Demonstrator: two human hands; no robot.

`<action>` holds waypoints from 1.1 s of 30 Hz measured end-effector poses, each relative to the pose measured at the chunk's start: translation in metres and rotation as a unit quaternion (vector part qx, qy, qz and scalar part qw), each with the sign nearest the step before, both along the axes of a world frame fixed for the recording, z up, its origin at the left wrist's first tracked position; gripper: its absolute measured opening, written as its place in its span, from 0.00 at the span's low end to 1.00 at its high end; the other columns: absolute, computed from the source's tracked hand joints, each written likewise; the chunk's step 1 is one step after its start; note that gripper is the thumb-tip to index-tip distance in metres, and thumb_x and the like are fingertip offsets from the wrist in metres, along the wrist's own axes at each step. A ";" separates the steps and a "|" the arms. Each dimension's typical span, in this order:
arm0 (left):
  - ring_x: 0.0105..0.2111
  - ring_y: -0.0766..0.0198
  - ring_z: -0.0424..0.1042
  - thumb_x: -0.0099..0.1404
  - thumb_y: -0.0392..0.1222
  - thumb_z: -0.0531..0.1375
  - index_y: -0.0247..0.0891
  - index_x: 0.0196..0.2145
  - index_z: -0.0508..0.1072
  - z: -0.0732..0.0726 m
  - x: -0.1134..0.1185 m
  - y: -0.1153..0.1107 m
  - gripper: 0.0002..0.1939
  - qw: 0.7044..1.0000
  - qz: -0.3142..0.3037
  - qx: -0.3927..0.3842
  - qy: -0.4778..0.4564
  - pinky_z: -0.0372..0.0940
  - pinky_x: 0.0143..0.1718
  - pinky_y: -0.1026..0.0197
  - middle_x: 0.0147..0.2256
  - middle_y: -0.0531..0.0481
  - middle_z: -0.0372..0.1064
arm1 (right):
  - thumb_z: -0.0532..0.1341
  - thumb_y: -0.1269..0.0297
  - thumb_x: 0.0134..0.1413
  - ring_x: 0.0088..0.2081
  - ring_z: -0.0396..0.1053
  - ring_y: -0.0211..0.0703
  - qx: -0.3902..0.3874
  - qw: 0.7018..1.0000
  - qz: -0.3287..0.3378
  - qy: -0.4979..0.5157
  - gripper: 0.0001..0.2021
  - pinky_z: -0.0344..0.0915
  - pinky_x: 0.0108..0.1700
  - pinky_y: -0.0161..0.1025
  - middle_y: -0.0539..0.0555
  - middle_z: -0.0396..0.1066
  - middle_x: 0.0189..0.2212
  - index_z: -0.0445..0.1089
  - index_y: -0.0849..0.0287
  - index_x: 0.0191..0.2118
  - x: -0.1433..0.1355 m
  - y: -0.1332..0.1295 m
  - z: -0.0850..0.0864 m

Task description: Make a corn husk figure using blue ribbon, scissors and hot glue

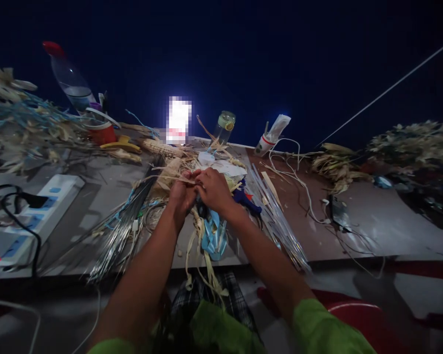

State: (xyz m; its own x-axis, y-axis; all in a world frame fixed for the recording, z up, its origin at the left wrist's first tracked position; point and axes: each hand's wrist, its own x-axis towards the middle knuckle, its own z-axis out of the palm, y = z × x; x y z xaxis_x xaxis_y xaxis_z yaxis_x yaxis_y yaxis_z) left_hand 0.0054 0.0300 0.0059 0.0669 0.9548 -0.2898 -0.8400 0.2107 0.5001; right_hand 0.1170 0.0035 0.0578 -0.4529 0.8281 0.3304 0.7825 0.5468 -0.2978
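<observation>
Above the middle of the table, my left hand (183, 195) and my right hand (214, 188) meet, their fingers closed on a thin pale strip (187, 181) that looks like dried corn husk. Fingers cover most of it. Long husk strips (190, 246) hang below my hands towards the table's front edge. Beside them lies a crumpled light blue piece (214, 238), its kind unclear. A dark blue tool handle (246, 199) is just right of my right wrist. Behind my hands are white paper (231, 168) and a corn cob (162, 147).
Metal wires (120, 231) lie left, clear rods (280, 223) right. A power strip (59, 201), a red-capped bottle (72, 81) and a red container (101, 132) stand left. Farther back are a jar (225, 125) and a cup (265, 144). A cabled phone (339, 212) lies right, near dried flowers (417, 142).
</observation>
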 end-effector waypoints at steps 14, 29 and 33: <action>0.26 0.68 0.72 0.57 0.30 0.54 0.31 0.26 0.68 -0.004 0.003 0.000 0.04 0.998 -0.017 0.039 -0.047 0.67 0.32 0.65 0.27 0.46 0.72 | 0.56 0.66 0.53 0.40 0.62 0.42 -0.032 0.987 -0.027 0.155 0.08 0.57 0.45 0.40 0.55 0.67 0.34 0.72 0.59 0.32 0.004 0.007 -0.017; 0.24 0.70 0.69 0.50 0.28 0.59 0.33 0.26 0.70 0.009 0.018 -0.010 0.04 0.993 0.006 0.024 0.114 0.65 0.28 0.68 0.22 0.52 0.70 | 0.56 0.63 0.55 0.35 0.63 0.38 -0.049 0.974 -0.063 0.211 0.10 0.58 0.40 0.36 0.52 0.64 0.29 0.71 0.59 0.27 0.013 0.008 -0.034; 0.22 0.72 0.67 0.50 0.29 0.59 0.33 0.25 0.70 0.010 0.022 -0.010 0.03 0.992 0.021 0.023 0.125 0.64 0.27 0.69 0.21 0.53 0.68 | 0.55 0.65 0.55 0.36 0.63 0.40 -0.036 0.991 -0.048 0.118 0.10 0.58 0.40 0.37 0.54 0.66 0.31 0.72 0.59 0.29 0.015 0.007 -0.034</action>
State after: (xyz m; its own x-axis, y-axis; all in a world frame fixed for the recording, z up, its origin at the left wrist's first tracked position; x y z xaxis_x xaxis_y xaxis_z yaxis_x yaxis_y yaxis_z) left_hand 0.0276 0.0197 0.0155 -0.0416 0.9676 -0.2492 -0.6964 0.1508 0.7017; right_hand 0.1324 0.0106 0.0242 -0.2891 0.8884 0.3566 0.7339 0.4449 -0.5134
